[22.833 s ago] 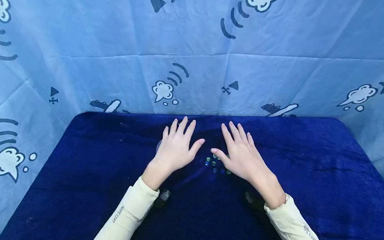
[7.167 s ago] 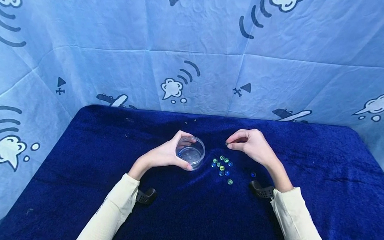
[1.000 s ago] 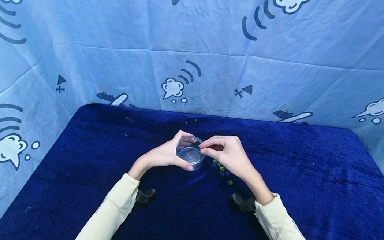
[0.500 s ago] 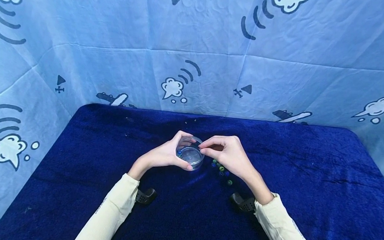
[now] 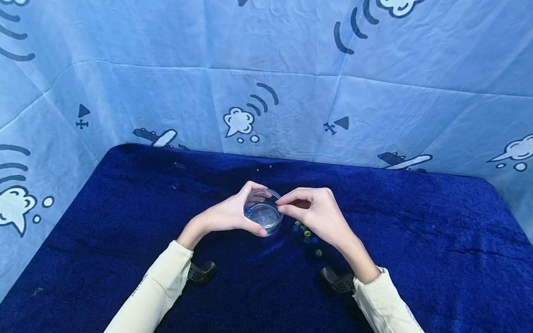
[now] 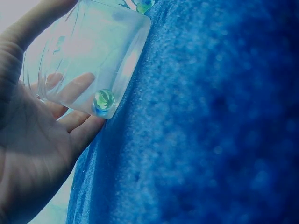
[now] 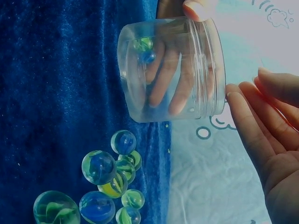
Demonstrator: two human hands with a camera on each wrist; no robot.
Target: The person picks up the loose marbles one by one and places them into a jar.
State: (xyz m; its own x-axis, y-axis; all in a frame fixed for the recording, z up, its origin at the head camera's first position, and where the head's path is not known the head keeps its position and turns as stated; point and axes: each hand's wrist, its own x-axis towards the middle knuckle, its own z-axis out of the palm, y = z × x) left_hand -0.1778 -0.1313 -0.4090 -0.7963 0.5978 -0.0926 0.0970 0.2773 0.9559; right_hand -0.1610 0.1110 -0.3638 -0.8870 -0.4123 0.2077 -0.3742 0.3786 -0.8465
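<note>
My left hand (image 5: 224,212) grips a clear plastic jar (image 5: 273,230) from its left side, thumb in front and fingers behind. The jar's open mouth faces up. In the right wrist view a green marble (image 7: 143,44) and a blue marble (image 7: 146,57) sit inside, low against the wall near the left fingers. My right hand (image 5: 318,213) is at the jar's right rim, its fingertips close to or touching it. Thumb and fingers stand apart in the right wrist view, with nothing seen between them. Several glass marbles (image 7: 99,167), blue, green and yellow, lie on the cloth beside the jar.
A dark blue plush cloth (image 5: 258,303) covers the table. Its far edge meets a light blue printed curtain (image 5: 161,94). A black wrist mount (image 5: 202,272) shows below the left wrist, another mount (image 5: 336,281) below the right.
Earlier both hands were spread over the cloth; the left then took the jar. Since 7.2 s ago, my right hand has moved left to its rim from beyond the marbles. The last second shows hardly any motion.
</note>
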